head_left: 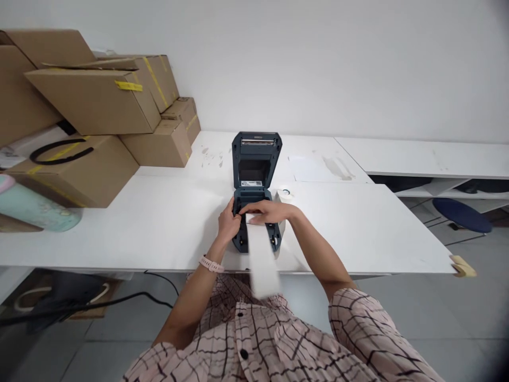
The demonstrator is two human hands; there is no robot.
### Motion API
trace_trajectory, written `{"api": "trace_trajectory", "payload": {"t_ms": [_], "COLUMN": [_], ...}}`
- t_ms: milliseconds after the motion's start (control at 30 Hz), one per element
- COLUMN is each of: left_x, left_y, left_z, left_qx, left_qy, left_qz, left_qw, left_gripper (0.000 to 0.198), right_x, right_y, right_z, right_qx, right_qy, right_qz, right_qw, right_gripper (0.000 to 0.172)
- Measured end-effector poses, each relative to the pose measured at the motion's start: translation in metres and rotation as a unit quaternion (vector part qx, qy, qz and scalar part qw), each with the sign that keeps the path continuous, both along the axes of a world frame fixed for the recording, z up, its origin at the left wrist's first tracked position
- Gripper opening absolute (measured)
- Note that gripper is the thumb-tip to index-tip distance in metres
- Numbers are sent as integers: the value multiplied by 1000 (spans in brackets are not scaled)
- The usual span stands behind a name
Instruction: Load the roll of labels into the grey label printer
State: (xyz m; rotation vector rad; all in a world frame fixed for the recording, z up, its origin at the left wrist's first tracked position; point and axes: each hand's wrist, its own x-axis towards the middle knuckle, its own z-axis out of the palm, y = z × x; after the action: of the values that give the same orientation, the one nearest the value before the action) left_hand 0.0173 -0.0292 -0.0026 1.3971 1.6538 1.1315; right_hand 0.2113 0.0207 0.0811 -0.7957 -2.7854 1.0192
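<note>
A dark label printer (256, 193) stands near the table's front edge with its lid (256, 159) tipped up and back. From its base a white paper strip (262, 260) runs toward me and hangs past the table edge, its lower end blurred. My left hand (229, 222) is closed around the printer's left side, fingertips at the inner edge. Across the opening lies my right hand (265, 211), index finger reaching to the left inner side, the thumb against the strip's upper part. What lies beneath the right hand is hidden. A white roll (285, 196) sits beside the printer, right.
Cardboard boxes (99, 101) are stacked at the left, with a black hoop (59, 151) on one. A mint-green bottle (40, 207) lies tilted there. A yellowish block (463, 266) is on the table's right corner; a blue stool (461, 215) stands beyond. Black cable (119, 297) runs below.
</note>
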Motion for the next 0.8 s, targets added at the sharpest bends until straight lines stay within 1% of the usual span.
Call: {"api": "trace_trajectory", "payload": {"t_ms": [33,67,100,133,167,200,267,300,367,400,433,500,567,600,667,733,800], "left_x": [0,-1,-1,-1,-1,-1,-1,-1,-1,-2,-2,-2,-2,-2,-2,-2,-2], "left_y": [-1,-1,-2,-2,-3,-3,-2,-1,0,1,2,3,3,4,4,5,5], "left_z": [0,-1,-1,-2,-3,-3,-6,-7,-11,-13,-15,-19,-21,-22,-22,-23,-23], "left_qx": [1,-1,-4,-9,-15,-20,-24,-21,-7,2,12,26,32,31,29,27,29], "left_qy": [1,4,9,13,15,13,5,1,-8,-15,-23,-36,-42,-42,-44,-43,-36], "left_qz": [-3,-4,-3,-1,1,3,7,10,15,16,15,13,15,18,21,21,21], "left_qw": [1000,1000,1000,1000,1000,1000,1000,1000,1000,1000,1000,999,999,998,998,998,999], "left_gripper": [82,81,80,79,79,79,79,79,78,78,79,80,81,81,81,81,81], "right_x": [17,38,60,83,106,127,159,170,177,176,173,166,163,165,170,175,174], "right_y": [-1,-4,-7,-10,-14,-18,-23,-24,-24,-23,-21,-17,-13,-11,-3,9,25], "right_z": [0,-2,-6,-11,-18,-26,-44,-53,-72,-82,-91,-108,-119,-121,-121,-114,-105], "right_qx": [-45,-94,-137,-168,-181,-183,-172,-168,-174,-183,-192,-205,-208,-208,-203,-192,-184], "right_qy": [79,167,253,320,359,378,374,363,344,338,335,334,339,343,351,355,345], "right_qz": [20,35,39,28,2,-39,-143,-198,-285,-312,-326,-333,-333,-335,-341,-350,-354], "right_qw": [996,981,957,932,916,907,900,895,877,869,863,858,855,853,848,845,850], "right_gripper": [46,50,54,54,51,47,40,39,40,41,42,45,53,58,68,74,79]}}
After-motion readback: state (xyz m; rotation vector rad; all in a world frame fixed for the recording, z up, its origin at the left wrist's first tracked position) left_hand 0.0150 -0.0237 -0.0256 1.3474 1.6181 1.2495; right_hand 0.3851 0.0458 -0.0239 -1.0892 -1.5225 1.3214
